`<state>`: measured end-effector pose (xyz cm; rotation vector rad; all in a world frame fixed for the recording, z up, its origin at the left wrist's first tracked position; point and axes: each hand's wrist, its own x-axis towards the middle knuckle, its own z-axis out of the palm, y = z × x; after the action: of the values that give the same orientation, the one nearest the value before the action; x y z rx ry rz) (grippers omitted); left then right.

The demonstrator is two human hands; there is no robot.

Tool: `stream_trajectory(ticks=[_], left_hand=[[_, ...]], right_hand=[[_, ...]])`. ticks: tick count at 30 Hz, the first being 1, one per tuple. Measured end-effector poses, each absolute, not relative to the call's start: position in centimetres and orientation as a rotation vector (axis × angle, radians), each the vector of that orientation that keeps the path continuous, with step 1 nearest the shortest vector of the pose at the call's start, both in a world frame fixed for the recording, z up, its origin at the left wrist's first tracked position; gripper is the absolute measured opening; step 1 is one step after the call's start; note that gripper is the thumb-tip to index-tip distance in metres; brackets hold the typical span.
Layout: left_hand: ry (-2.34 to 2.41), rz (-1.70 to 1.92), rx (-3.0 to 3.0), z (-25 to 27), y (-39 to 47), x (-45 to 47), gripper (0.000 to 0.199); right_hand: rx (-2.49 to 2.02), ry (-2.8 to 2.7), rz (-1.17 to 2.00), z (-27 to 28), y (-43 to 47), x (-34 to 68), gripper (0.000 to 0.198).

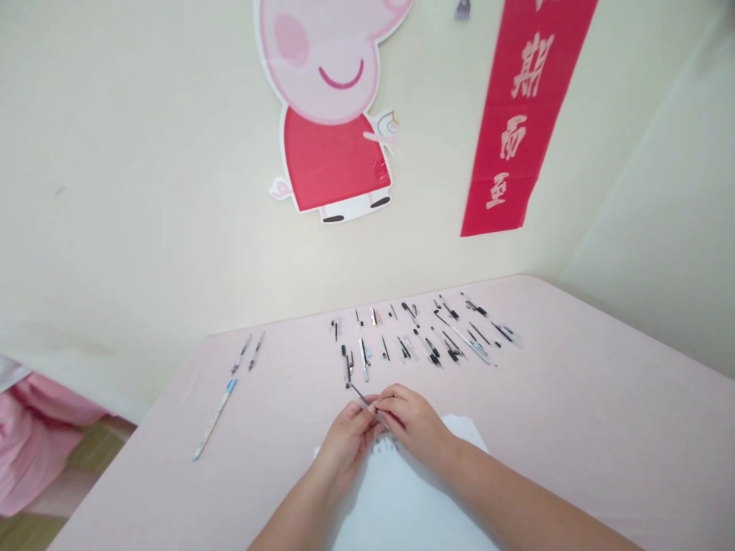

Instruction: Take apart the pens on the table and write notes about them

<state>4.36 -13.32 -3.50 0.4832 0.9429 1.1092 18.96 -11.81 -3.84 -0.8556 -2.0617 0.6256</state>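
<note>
Both hands meet over the white paper point(413, 505) — left hand point(351, 442) and right hand point(416, 422) pinching one thin pen point(360, 395), its dark end pointing away. Beyond it, pen parts point(364, 360) lie in two rough rows on the pink bench point(586, 428); three pens point(214, 421) lie apart, far left.

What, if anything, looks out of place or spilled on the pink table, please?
Nothing looks spilled. The one mild oddity is the blue-ended pen lying slantwise at the left near two slim pens, all well apart from the rough rows of pen parts farther right; that may be deliberate.
</note>
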Motion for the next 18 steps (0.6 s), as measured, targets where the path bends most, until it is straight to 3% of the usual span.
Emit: stream_trajectory(ticks=[8, 14, 18], left_hand=[[0.909, 1.086, 0.575, -3.3, -13.2, 3.8, 0.021], [0.933, 1.036, 0.549, -2.9, -12.4, 2.5, 0.009], [1.031, 1.051, 0.433, -2.8, -11.5, 1.0, 0.012]], right_hand=[[-0.795, -2.070, 0.634, -3.3, -12.0, 18.8, 0.026], [-0.774, -1.958, 0.585, -3.4, -11.9, 19.0, 0.029], [-0.828, -1.879, 0.578, -3.9, -11.5, 19.3, 0.030]])
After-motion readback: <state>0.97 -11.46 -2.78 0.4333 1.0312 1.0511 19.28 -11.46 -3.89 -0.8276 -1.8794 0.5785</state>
